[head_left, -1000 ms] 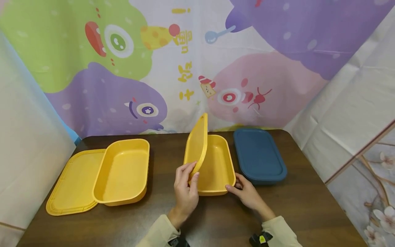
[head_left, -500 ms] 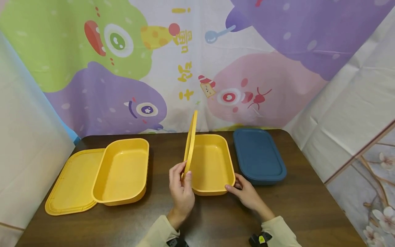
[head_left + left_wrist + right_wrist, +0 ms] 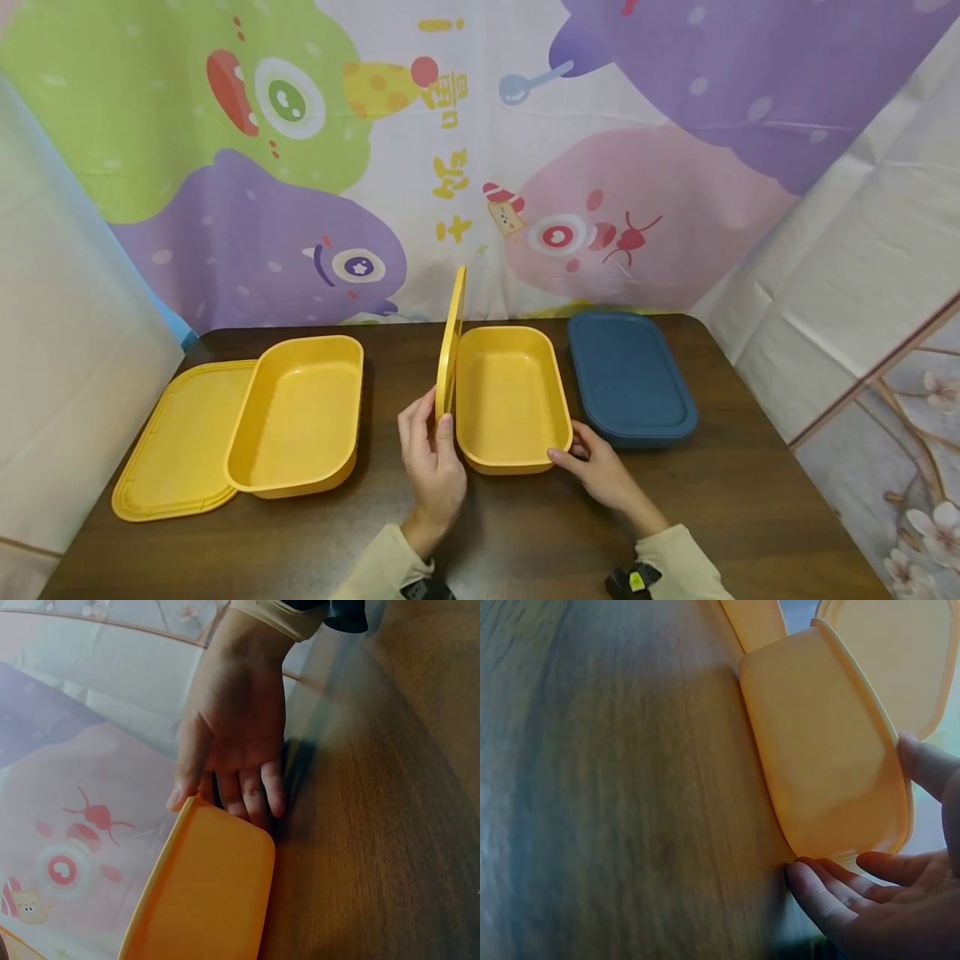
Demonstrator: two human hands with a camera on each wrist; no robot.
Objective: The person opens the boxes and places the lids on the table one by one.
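The yellow lid (image 3: 451, 346) has shifted left, from over the central box (image 3: 513, 400) to nearly upright beside its left rim, by the middle of the counter's (image 3: 300, 550) far edge. Maintain the left hand's (image 3: 433, 475) pinch on the lid's near end; the right hand (image 3: 600, 477) grips the box's near-right corner, steadying it. Both parts: smooth, apparently plastic, round-cornered rectangles.
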